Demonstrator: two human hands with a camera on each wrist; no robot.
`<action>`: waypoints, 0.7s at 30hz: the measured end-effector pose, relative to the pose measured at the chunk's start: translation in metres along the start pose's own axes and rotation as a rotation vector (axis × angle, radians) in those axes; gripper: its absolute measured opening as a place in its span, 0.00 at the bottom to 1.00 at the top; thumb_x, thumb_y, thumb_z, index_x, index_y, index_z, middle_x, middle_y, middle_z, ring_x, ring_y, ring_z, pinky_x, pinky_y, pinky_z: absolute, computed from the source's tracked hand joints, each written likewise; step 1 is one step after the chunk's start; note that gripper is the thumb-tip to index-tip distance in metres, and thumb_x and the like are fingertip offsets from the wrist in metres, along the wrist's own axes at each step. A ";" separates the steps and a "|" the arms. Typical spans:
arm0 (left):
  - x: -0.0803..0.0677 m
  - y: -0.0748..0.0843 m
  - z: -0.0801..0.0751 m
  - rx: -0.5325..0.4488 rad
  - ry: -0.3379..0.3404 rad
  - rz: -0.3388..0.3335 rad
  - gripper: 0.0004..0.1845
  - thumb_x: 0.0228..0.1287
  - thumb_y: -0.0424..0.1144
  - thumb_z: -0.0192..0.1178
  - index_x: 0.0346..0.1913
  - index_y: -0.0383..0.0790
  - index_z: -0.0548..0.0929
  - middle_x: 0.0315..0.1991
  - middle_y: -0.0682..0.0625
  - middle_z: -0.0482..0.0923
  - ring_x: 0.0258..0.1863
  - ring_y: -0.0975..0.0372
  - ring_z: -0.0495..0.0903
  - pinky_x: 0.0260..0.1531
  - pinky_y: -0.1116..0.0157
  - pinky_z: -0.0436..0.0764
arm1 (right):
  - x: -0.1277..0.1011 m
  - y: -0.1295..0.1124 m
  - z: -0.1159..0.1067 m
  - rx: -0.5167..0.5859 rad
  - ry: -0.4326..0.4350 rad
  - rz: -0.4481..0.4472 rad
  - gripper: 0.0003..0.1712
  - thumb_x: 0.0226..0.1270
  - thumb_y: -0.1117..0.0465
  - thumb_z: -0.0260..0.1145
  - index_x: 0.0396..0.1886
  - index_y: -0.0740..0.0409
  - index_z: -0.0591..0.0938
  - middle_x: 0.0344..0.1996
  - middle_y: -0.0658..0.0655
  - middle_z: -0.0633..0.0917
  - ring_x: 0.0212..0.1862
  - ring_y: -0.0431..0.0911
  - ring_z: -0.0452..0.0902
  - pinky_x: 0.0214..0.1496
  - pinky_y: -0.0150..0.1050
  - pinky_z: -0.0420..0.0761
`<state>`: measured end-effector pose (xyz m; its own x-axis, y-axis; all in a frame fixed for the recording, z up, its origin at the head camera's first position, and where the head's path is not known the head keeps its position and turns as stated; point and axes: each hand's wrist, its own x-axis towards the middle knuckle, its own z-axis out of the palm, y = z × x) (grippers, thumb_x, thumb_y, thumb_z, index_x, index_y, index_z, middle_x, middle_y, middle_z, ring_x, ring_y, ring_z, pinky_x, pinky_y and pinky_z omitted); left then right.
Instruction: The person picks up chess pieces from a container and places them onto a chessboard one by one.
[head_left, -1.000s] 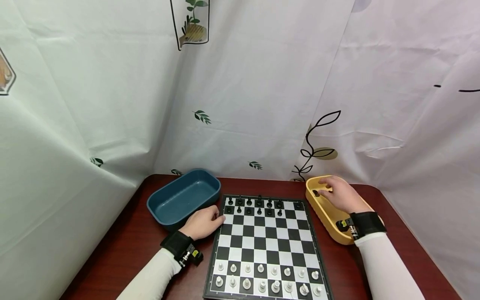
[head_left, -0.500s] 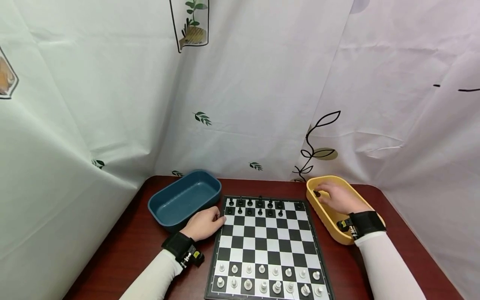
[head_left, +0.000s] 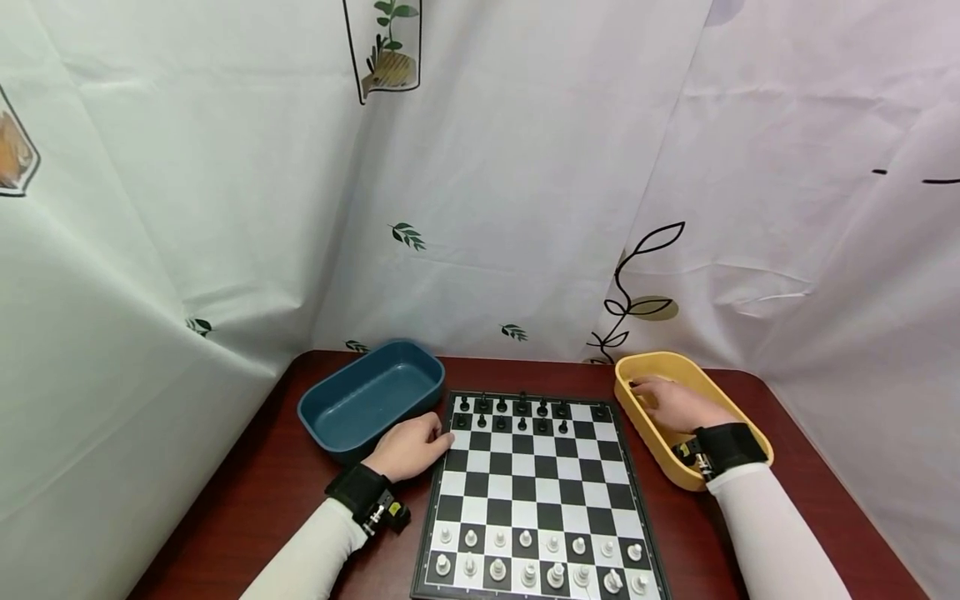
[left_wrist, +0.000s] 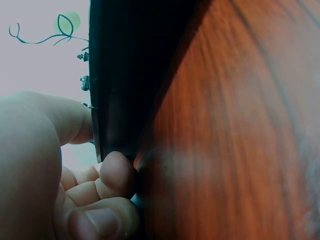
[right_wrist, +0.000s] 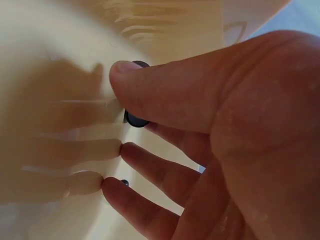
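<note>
Inside the yellow tray [head_left: 678,360], my right hand [head_left: 686,408] pinches a black chess piece [right_wrist: 137,119] between thumb and index finger. The right wrist view shows its round base under the thumb, which covers most of it. A dark bit of another piece [right_wrist: 125,183] peeks out behind a lower fingertip. My left hand [head_left: 408,446] holds the left edge of the chessboard [head_left: 504,485], with thumb over the top edge and fingers curled against its side. White pieces [head_left: 556,575] fill two near rows. Black pieces [head_left: 522,404] stand on the two far rows.
A blue tray [head_left: 330,437] lies left of the board, just behind my left hand. The dark red table [head_left: 525,373] ends at a hanging white cloth [head_left: 517,208] with printed leaves at the back and sides.
My right hand has dipped lower into the yellow tray, and the black piece seen at its fingertips is now mostly hidden in the head view. My left hand stays at the board's edge.
</note>
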<state>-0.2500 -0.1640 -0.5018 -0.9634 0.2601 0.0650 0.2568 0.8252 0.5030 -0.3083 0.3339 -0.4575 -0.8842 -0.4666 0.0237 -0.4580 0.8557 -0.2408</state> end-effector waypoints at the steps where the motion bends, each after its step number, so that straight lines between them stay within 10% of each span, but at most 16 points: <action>1: 0.000 0.000 0.000 0.001 -0.001 -0.001 0.18 0.80 0.55 0.64 0.30 0.53 0.77 0.21 0.57 0.72 0.20 0.62 0.71 0.25 0.61 0.69 | 0.000 0.000 0.000 -0.005 -0.001 0.000 0.20 0.73 0.68 0.70 0.61 0.72 0.86 0.67 0.75 0.83 0.69 0.74 0.77 0.71 0.69 0.75; 10: 0.000 -0.001 0.000 -0.002 0.002 -0.004 0.18 0.80 0.55 0.64 0.31 0.53 0.77 0.21 0.57 0.73 0.20 0.62 0.72 0.25 0.61 0.69 | 0.001 0.002 -0.002 -0.033 0.050 0.004 0.09 0.65 0.70 0.76 0.45 0.65 0.91 0.46 0.63 0.89 0.51 0.61 0.88 0.58 0.60 0.84; 21: 0.000 0.002 -0.001 0.004 -0.003 -0.011 0.18 0.81 0.55 0.64 0.31 0.52 0.77 0.22 0.57 0.73 0.21 0.62 0.72 0.26 0.61 0.69 | -0.002 0.007 -0.003 -0.018 0.052 0.116 0.08 0.54 0.73 0.75 0.29 0.56 0.88 0.28 0.50 0.84 0.32 0.46 0.75 0.38 0.43 0.76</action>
<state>-0.2499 -0.1631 -0.5000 -0.9659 0.2525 0.0569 0.2465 0.8298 0.5006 -0.3103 0.3413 -0.4559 -0.9348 -0.3520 0.0466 -0.3530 0.9074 -0.2279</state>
